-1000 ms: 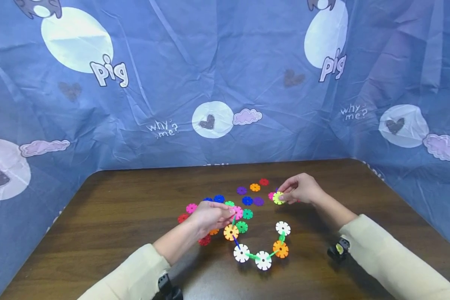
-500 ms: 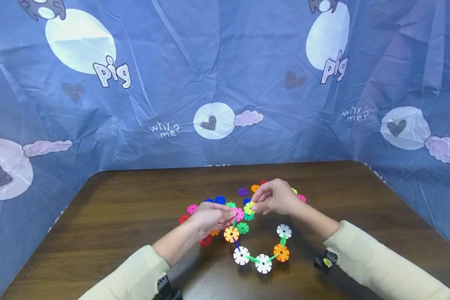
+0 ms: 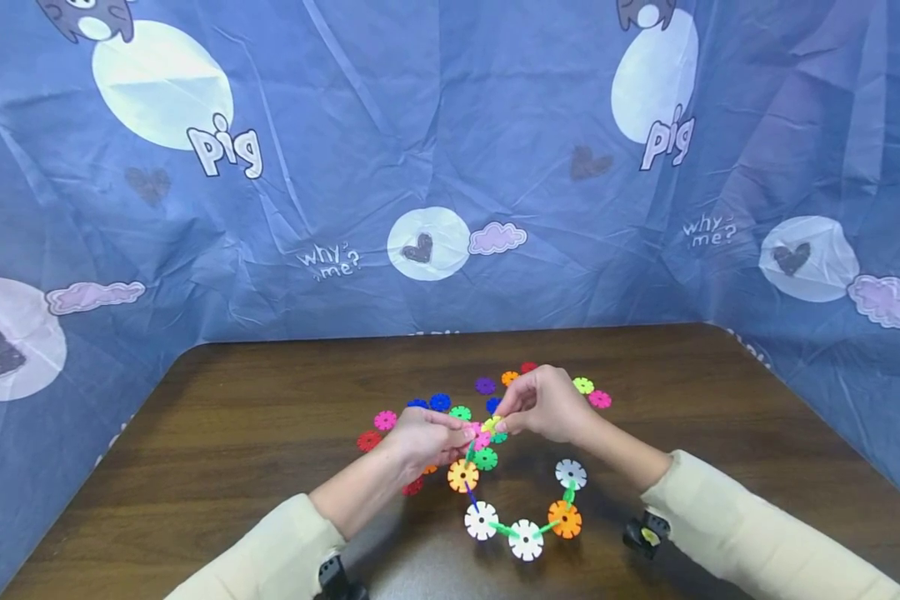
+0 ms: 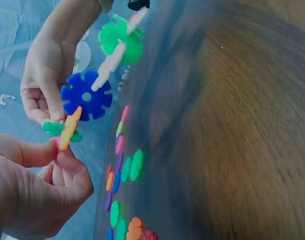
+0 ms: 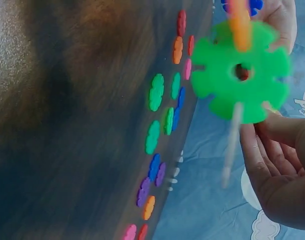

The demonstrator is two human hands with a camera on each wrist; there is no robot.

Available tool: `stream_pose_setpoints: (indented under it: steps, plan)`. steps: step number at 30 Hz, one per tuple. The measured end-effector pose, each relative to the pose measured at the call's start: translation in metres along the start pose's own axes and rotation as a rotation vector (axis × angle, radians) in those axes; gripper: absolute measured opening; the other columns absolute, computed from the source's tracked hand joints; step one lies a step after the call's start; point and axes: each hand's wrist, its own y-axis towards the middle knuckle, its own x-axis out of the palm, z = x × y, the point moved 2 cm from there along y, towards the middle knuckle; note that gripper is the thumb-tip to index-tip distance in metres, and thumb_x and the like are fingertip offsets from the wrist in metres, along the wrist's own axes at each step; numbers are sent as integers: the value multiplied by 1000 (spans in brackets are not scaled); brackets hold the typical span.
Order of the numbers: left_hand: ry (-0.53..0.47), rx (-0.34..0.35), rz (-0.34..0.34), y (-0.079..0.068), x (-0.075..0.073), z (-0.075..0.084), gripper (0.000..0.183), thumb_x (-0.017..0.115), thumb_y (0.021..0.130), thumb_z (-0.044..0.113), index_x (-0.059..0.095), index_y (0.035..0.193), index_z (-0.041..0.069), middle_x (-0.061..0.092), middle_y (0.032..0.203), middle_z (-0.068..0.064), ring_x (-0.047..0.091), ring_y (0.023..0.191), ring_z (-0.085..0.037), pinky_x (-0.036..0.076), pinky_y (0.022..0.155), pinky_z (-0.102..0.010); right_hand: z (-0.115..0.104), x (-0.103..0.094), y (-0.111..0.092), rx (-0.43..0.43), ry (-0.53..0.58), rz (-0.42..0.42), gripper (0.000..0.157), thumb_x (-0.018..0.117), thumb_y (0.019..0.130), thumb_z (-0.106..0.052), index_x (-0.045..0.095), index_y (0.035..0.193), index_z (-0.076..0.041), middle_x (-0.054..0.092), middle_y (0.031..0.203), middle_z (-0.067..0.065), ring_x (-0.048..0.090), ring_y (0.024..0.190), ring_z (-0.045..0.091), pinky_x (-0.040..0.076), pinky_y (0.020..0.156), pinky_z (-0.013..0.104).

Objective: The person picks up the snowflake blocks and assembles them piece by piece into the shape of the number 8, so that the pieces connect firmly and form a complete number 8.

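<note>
In the head view my left hand [image 3: 427, 437] pinches a pink notched disc [image 3: 483, 440] at one end of a linked chain of snowflake-shaped plastic discs. Thumb and fingers of my right hand [image 3: 546, 406] pinch a yellow disc [image 3: 491, 425] right at the pink one's edge. Down from there hang a light-orange disc [image 3: 462, 476], two white discs [image 3: 526, 540], an orange disc [image 3: 566, 519] and a white end disc [image 3: 571, 474], joined by green and blue discs seen edge-on. The left wrist view shows the chain's blue disc [image 4: 86, 96]; a green disc [image 5: 242, 70] looms in the right wrist view.
Loose discs lie scattered on the brown wooden table [image 3: 255, 433]: blue [image 3: 440, 402], pink [image 3: 385, 420] and red [image 3: 369, 441] on the left, yellow [image 3: 583, 385] and pink [image 3: 600, 399] on the right. A blue printed cloth [image 3: 450, 167] hangs behind the table.
My right hand has carried the yellow disc leftward from the table's right side to the pink disc. The left hand has stayed nearly in place, and the chain hangs slightly lower in view.
</note>
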Motion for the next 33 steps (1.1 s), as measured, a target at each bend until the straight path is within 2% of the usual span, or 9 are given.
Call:
stream_pose_setpoints:
  steps: [3, 5, 10, 14, 19, 25, 30, 33]
  plan:
    - [7, -3, 19, 0, 0, 0, 19, 66, 88, 1, 70, 104, -8, 67, 70, -1, 59, 64, -9, 52, 61, -20, 2, 2, 0, -2, 13, 3, 11, 83, 71, -4, 72, 73, -1, 72, 70, 12, 67, 59, 9, 55, 55, 21]
    - [6, -2, 14, 1, 0, 0, 19, 66, 88, 1, 70, 104, -8, 68, 70, -2, 59, 64, -9, 53, 62, -20, 4, 1, 0, 9, 39, -2, 11, 82, 71, -4, 72, 73, -1, 72, 70, 13, 67, 60, 10, 57, 57, 26]
    - [5, -11, -61, 1, 0, 0, 22, 66, 88, 3, 69, 107, -7, 68, 70, 0, 62, 64, -7, 55, 64, -20, 11, 0, 1, 30, 131, -43, 12, 81, 72, -2, 72, 78, 4, 73, 74, 18, 70, 62, 14, 60, 64, 41]
    - [9, -27, -148, 0, -1, 0, 24, 66, 88, 4, 67, 108, -8, 69, 69, 1, 64, 64, -6, 54, 64, -18, 12, -2, 1, 4, 154, -79, 14, 81, 72, -2, 72, 80, 5, 73, 77, 20, 71, 65, 16, 60, 63, 34]
    - [26, -39, -192, -1, -3, 0, 21, 68, 87, 5, 68, 104, -8, 73, 74, -3, 67, 66, -8, 55, 64, -18, 11, -1, 2, -27, 148, -115, 13, 81, 72, -2, 73, 81, 4, 74, 79, 19, 72, 66, 15, 59, 62, 26]
    - [64, -46, -195, -2, -4, -3, 21, 67, 88, 3, 68, 105, -8, 74, 78, -5, 67, 67, -8, 55, 65, -18, 11, 4, 1, -10, 144, -137, 12, 81, 73, -4, 73, 80, 2, 74, 79, 17, 70, 66, 9, 59, 63, 25]
    - [70, -49, -169, -2, -5, -7, 20, 67, 87, 5, 70, 104, -7, 74, 76, -4, 67, 65, -8, 56, 67, -21, 13, 7, 0, -28, 136, -166, 14, 80, 76, -7, 73, 84, 1, 75, 82, 16, 70, 70, 9, 58, 66, 22]
    - [67, -45, -161, -1, -5, -8, 20, 67, 88, 5, 70, 104, -7, 74, 76, -3, 66, 65, -8, 56, 68, -21, 18, 5, 2, 3, 221, -190, 20, 78, 77, -5, 72, 92, 6, 74, 90, 22, 72, 75, 13, 60, 70, 31]
